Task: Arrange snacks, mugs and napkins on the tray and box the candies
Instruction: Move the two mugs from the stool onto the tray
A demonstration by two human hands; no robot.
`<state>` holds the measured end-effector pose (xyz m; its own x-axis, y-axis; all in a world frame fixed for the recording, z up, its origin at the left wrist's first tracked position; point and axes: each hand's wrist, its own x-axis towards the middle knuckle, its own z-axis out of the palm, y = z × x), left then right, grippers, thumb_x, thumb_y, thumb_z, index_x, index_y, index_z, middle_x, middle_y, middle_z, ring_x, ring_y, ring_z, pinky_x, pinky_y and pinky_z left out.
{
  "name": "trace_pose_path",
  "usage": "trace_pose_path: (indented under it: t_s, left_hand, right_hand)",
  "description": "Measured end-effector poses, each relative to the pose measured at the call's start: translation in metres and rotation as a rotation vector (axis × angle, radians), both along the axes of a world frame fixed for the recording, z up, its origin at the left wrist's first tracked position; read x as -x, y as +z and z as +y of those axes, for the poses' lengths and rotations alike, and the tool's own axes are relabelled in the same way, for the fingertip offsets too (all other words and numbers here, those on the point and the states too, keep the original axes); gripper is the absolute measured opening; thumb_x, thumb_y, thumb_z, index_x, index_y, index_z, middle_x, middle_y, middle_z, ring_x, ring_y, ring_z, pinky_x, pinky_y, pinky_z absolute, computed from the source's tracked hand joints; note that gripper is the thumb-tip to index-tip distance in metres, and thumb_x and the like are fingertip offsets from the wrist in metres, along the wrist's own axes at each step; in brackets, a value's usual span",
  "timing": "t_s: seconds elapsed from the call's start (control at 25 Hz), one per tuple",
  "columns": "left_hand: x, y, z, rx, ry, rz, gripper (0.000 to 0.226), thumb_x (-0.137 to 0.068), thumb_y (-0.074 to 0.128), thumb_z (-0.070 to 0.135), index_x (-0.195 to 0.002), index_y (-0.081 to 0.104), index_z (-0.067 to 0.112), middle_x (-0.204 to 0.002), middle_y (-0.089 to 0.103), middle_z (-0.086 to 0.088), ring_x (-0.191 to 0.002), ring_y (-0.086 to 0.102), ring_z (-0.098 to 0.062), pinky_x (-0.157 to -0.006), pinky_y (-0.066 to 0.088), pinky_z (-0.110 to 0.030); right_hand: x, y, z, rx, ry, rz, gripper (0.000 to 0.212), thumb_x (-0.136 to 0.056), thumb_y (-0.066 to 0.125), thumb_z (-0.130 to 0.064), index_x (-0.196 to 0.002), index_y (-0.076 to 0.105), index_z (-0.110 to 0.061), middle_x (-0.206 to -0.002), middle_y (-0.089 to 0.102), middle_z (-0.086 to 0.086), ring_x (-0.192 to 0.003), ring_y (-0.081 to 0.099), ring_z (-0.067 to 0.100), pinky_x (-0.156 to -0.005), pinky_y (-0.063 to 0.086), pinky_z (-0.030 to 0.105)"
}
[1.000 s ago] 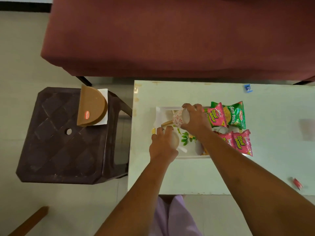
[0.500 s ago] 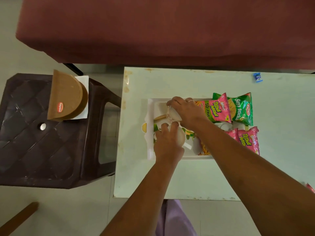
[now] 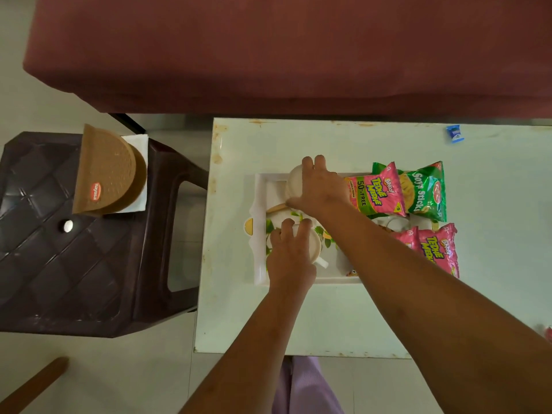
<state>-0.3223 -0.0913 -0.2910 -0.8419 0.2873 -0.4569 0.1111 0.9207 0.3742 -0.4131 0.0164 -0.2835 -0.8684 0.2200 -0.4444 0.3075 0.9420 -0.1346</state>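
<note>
Gripping two upright mugs on tray (image 3: 259,186): left hand (image 3: 291,258) near mug (image 3: 313,249), handle toward 4 o'clock; right hand (image 3: 321,186) far mug (image 3: 294,182) at 12.

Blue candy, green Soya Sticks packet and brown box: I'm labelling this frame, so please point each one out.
blue candy (image 3: 454,134), head view, middle of its wrapper.
green Soya Sticks packet (image 3: 426,191), head view, printed front.
brown box (image 3: 106,170), head view, textured lid.

Two white mugs (image 3: 294,186) (image 3: 313,248) stand at the tray's (image 3: 260,186) left end; pink and green snack packets (image 3: 376,194) (image 3: 427,191) fill its right.
</note>
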Motion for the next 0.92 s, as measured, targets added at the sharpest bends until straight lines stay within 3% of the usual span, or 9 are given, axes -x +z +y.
trace_pose_path:
  t_s: [0.2, 0.32, 0.48, 0.68, 0.92]
  left_hand:
    - [-0.002, -0.002, -0.003, -0.010, -0.013, 0.045, 0.077, -0.074, 0.070, 0.012, -0.137, 0.030, 0.032, -0.141, 0.032, -0.001, -0.124, 0.035, -0.023, -0.073, 0.052, -0.033]
    - [-0.003, -0.001, -0.004, -0.014, -0.020, 0.055, 0.076, -0.075, 0.069, 0.010, -0.136, 0.030, 0.033, -0.141, 0.031, -0.001, -0.124, 0.035, -0.023, -0.071, 0.051, -0.031]
    - [-0.001, 0.002, -0.006, -0.008, -0.040, 0.038, 0.078, -0.074, 0.070, 0.010, -0.136, 0.029, 0.034, -0.141, 0.030, -0.001, -0.123, 0.034, -0.024, -0.071, 0.051, -0.032]
    - [-0.004, 0.007, -0.006, -0.035, -0.096, 0.012, 0.081, -0.070, 0.069, 0.003, -0.134, 0.033, 0.037, -0.143, 0.028, 0.001, -0.125, 0.033, -0.024, -0.068, 0.051, -0.033]
    - [-0.008, 0.008, -0.005, -0.036, -0.060, 0.015, 0.080, -0.073, 0.065, 0.001, -0.135, 0.032, 0.039, -0.145, 0.025, -0.001, -0.128, 0.030, -0.024, -0.072, 0.052, -0.033]
  right_hand:
    - [-0.003, -0.002, -0.012, -0.016, -0.087, 0.007, 0.091, -0.066, 0.067, -0.067, -0.126, 0.032, -0.010, -0.118, 0.041, 0.009, -0.089, 0.062, 0.031, -0.049, 0.035, 0.031]
    - [-0.001, 0.001, -0.003, 0.026, -0.028, 0.015, 0.089, -0.068, 0.066, -0.066, -0.131, 0.032, -0.013, -0.125, 0.042, 0.010, -0.098, 0.060, 0.036, -0.058, 0.039, 0.033]
    - [0.000, 0.004, 0.006, 0.101, 0.087, -0.005, 0.078, -0.072, 0.071, -0.049, -0.133, 0.033, -0.019, -0.131, 0.041, 0.010, -0.107, 0.056, 0.039, -0.076, 0.050, 0.041]
    - [0.007, 0.007, 0.025, 0.169, 0.302, -0.102, 0.085, -0.068, 0.079, -0.025, -0.139, 0.033, -0.027, -0.142, 0.035, 0.004, -0.118, 0.048, 0.036, -0.098, 0.044, 0.045]
    - [0.009, 0.011, 0.025, 0.188, 0.570, -0.133, 0.082, -0.068, 0.073, 0.004, -0.135, 0.040, -0.031, -0.146, 0.031, -0.002, -0.125, 0.037, 0.032, -0.098, 0.043, 0.042]
